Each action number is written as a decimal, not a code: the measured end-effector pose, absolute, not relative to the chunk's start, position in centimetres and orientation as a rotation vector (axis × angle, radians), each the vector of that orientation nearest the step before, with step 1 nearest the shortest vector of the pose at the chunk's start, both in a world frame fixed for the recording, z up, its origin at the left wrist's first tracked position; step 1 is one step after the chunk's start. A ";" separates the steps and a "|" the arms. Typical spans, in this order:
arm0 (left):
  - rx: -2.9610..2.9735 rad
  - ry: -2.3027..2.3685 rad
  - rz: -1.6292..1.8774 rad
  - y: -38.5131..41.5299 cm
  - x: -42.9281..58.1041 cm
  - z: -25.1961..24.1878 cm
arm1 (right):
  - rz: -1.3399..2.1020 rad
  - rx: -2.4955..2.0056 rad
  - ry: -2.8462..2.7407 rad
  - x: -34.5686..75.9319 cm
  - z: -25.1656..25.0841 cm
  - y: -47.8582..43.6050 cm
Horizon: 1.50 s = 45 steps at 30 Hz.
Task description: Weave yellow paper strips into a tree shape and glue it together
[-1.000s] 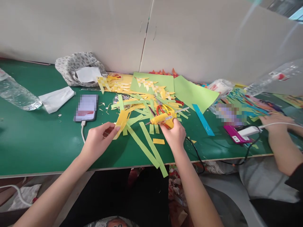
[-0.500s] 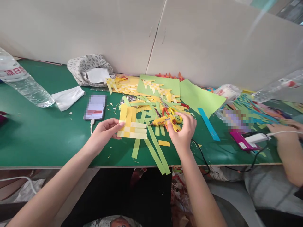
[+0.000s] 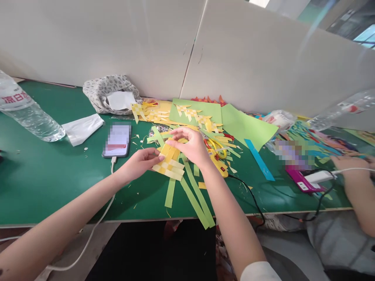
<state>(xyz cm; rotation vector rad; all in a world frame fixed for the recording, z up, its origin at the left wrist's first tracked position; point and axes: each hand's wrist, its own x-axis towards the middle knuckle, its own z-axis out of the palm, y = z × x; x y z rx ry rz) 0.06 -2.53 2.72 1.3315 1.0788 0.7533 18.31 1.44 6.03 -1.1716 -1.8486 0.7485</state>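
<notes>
A woven piece of yellow and cream paper strips [image 3: 169,166] is held up over the table between both hands. My left hand [image 3: 143,163] pinches its left edge with thumb and fingers. From above, my right hand [image 3: 189,143] grips its upper end, thumb and fingers closed on the yellow strips. Behind the right wrist lies a yellow glue gun [image 3: 221,167], partly hidden, its black cord running right. Scissors with yellow and red handles [image 3: 218,148] rest just beyond it. Loose green paper strips [image 3: 193,199] spread below the woven piece and over the table's front edge.
A phone [image 3: 117,140] on a charging cable lies left. Further left lean a water bottle [image 3: 32,107] and a white tissue [image 3: 83,129]. At the back are woven fish shapes, green sheets [image 3: 246,125] and a cloth bag [image 3: 109,91]. Another person's hand [image 3: 350,164] is at far right.
My right hand has left the glue gun, now lying on the table, and moved left onto the top of the woven paper. The woven piece has tilted.
</notes>
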 end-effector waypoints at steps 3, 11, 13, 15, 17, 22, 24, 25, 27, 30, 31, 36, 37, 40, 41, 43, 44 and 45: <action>1.373 1.095 0.714 -1.1 -0.1 2.3 | 0.733 -1.219 -1.782 18.4 5.2 1.8; 1.291 0.883 0.644 0.2 -0.2 1.1 | 0.627 -1.256 -1.772 18.1 4.0 1.8; 1.287 0.887 0.644 0.2 -0.3 1.0 | 0.597 -1.252 -1.787 18.0 3.9 1.8; 1.286 0.888 0.644 0.1 -0.3 1.0 | 0.580 -1.242 -1.799 17.9 3.9 1.7; 1.283 0.883 0.638 0.0 -0.3 1.0 | 0.558 -1.238 -1.805 17.9 3.8 1.6; 1.291 0.901 0.640 0.0 -0.2 0.9 | 0.504 -1.237 -1.828 18.0 3.4 1.6; 1.287 0.916 0.655 -0.1 -0.2 0.8 | 0.523 -1.226 -1.825 18.1 3.1 1.8; 1.280 0.921 0.662 -0.1 -0.3 0.8 | 0.545 -1.222 -1.817 18.2 3.0 1.9; 1.259 0.932 0.672 -0.1 -0.3 0.9 | 0.594 -1.211 -1.790 18.2 2.7 2.0; 1.239 0.927 0.670 -0.1 -0.3 1.1 | 0.604 -1.198 -1.748 18.1 2.4 2.1; 1.245 0.916 0.664 0.0 -0.4 1.1 | 0.592 -1.197 -1.735 18.1 2.4 2.1; 1.301 0.868 0.628 0.2 -0.6 0.9 | 0.583 -1.162 -1.676 17.9 2.7 2.0; 1.309 0.869 0.629 0.2 -0.6 0.8 | 0.594 -1.152 -1.672 17.8 2.7 2.0; 1.326 0.882 0.632 0.1 -0.6 0.8 | 0.619 -1.127 -1.683 17.8 2.6 2.0; 1.332 0.901 0.635 0.1 -0.6 0.8 | 0.622 -1.118 -1.686 17.8 2.5 2.0; 1.344 0.955 0.649 0.0 -0.5 1.0 | 0.629 -1.094 -1.678 17.7 2.4 2.0; 1.354 0.977 0.662 -0.1 -0.5 1.1 | 0.635 -1.082 -1.666 17.7 2.4 2.0; 1.366 0.989 0.675 -0.1 -0.5 1.2 | 0.642 -1.073 -1.651 17.8 2.5 2.0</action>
